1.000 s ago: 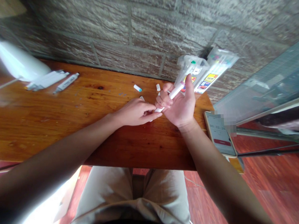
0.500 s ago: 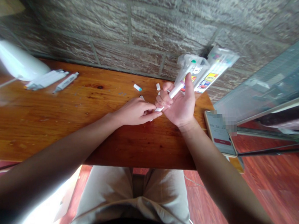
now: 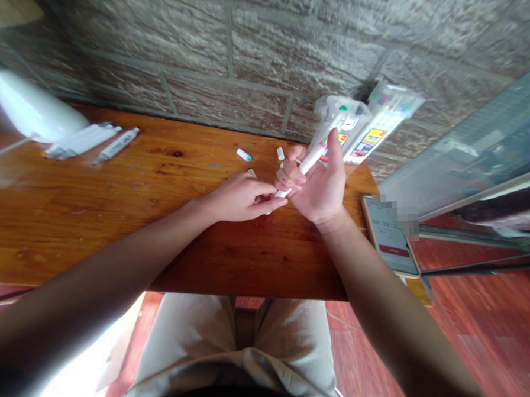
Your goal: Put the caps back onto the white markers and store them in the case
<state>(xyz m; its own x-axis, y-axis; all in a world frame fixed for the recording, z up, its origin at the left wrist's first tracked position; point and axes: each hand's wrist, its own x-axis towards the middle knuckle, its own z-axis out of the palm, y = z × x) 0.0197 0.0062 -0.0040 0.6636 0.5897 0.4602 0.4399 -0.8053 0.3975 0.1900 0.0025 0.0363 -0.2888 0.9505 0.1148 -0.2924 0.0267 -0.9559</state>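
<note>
A white marker [image 3: 311, 160] lies slantwise across my right hand [image 3: 321, 189], whose fingers curl round it while the thumb points up. My left hand [image 3: 239, 198] pinches the white lower end of the same marker between thumb and fingers. Whether that end is a separate cap I cannot tell. On the table just beyond my hands lie a white cap with a blue end [image 3: 244, 155] and a plain white cap [image 3: 280, 154]. Small white pieces also show partly from under my left hand, mostly hidden by it.
Two clear plastic marker cases [image 3: 363, 145] stand by the stone wall [image 3: 258, 62]. Several grey-white markers [image 3: 117, 146] lie at the left beside a white lamp-like object [image 3: 42, 109]. A phone [image 3: 389, 233] rests at the right end of the wooden table [image 3: 197, 255].
</note>
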